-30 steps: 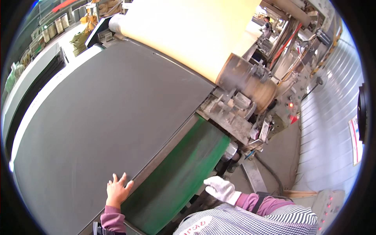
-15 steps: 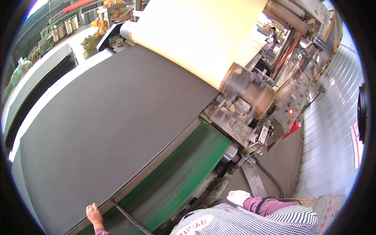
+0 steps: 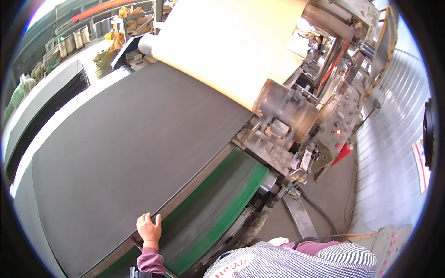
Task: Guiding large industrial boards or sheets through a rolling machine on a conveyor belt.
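Observation:
A wide dark grey sheet lies flat across the machine, its near edge along a metal bar. My left hand is bare and rests at that edge, fingertips on the sheet's border and thumb spread apart; I see nothing held in it. Just below the bar runs a green belt. Of my right hand, only a sliver of white glove shows above my checked apron; its fingers are hidden.
A large roller carries a pale yellow sheet above the dark one. At its right end turns a drum, beside a control panel with lit red lamps. Stacked dark sheets lie at far left. Another person stands far off.
My left hand has moved right and farther along the sheet's near edge, bringing more forearm into view. My gloved right hand has dropped mostly behind the apron. The view has shifted slightly.

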Tool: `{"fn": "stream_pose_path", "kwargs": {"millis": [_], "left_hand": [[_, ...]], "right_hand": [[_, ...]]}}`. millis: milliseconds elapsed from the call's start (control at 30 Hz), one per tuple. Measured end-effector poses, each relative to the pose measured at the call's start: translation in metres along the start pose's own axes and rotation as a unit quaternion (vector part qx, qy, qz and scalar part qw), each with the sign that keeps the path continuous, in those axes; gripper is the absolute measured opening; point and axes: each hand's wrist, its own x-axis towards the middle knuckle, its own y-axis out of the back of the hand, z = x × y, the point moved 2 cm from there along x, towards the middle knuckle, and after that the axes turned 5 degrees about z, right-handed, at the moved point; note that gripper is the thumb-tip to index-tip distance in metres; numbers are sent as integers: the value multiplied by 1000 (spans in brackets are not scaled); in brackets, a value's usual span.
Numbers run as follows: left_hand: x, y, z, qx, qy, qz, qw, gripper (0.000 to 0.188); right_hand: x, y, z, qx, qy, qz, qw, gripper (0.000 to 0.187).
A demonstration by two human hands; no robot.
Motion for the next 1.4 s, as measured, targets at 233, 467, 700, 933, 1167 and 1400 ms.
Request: {"fn": "stream_pose_path", "kwargs": {"millis": [233, 467, 700, 933, 1167, 1400], "left_hand": [[-34, 43, -126, 257, 6, 4, 966, 18], [-53, 82, -169, 91, 129, 40, 987, 34], [-18, 58, -75, 41, 23, 42, 998, 30], [25, 16, 44, -22, -54, 25, 998, 37], [16, 21, 21, -95, -16, 127, 987, 25], [-21, 93, -175, 208, 242, 148, 936, 37]], "right_hand": [[-35, 44, -22, -15, 44, -41, 998, 37], [-38, 53, -29, -14, 84, -19, 996, 29], [-30, 64, -45, -34, 123, -18, 992, 26], [-17, 96, -21, -32, 48, 40, 998, 27], [14, 120, -32, -56, 66, 43, 995, 29], [29, 124, -46, -62, 77, 51, 994, 30]]}}
